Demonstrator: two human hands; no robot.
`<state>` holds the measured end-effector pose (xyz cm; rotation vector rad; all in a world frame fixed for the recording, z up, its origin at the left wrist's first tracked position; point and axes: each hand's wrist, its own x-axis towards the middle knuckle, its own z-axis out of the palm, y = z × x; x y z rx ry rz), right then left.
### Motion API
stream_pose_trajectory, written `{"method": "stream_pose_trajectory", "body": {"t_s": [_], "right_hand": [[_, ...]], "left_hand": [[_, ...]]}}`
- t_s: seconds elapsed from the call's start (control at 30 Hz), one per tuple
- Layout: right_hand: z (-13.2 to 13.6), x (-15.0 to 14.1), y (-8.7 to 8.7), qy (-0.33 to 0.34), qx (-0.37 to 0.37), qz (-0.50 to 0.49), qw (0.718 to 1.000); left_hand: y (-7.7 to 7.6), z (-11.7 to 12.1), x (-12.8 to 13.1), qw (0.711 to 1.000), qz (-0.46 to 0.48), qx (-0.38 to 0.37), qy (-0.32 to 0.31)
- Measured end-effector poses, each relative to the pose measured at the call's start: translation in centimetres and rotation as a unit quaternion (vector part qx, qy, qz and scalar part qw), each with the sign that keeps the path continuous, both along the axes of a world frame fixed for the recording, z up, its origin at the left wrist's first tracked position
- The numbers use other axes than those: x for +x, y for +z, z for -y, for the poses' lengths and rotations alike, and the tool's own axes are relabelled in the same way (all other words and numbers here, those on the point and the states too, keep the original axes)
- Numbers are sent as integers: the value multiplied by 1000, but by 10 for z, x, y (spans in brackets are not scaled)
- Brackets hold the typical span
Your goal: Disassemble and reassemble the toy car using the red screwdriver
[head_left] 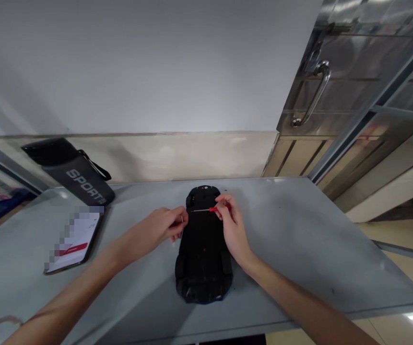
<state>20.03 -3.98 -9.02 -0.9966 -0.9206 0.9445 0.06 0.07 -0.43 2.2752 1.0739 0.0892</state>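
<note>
A black toy car [203,235] lies upside down on the grey table, its underside and wheels facing up. My right hand [231,223] grips the red handle of a small screwdriver [211,209] over the car's right side. The thin metal shaft points left across the underside, toward my left hand. My left hand [177,223] is at the car's left edge with its fingers curled and pinched together. Whatever sits between those fingers, if anything, is too small to make out.
At the left, a dark SPORT bottle [73,170] leans near the back of the grey table [285,249]. In front of it lies a phone [75,239] with its screen lit. A wall [156,67] rises behind, and a metal door handle [314,96] is at the right.
</note>
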Motion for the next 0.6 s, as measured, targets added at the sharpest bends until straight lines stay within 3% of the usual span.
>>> {"method": "stream_pose_trajectory", "body": {"t_s": [0.17, 0.37, 0.6], "right_hand": [[1, 0, -1, 4, -6, -2, 1000], [1, 1, -2, 8, -6, 3, 1000], [0, 1, -2, 11, -11, 10, 1000]], "left_hand": [[4, 0, -1, 1000, 1, -1, -13], [3, -5, -4, 989, -39, 111, -91], [-7, -12, -7, 988, -29, 112, -102]]}}
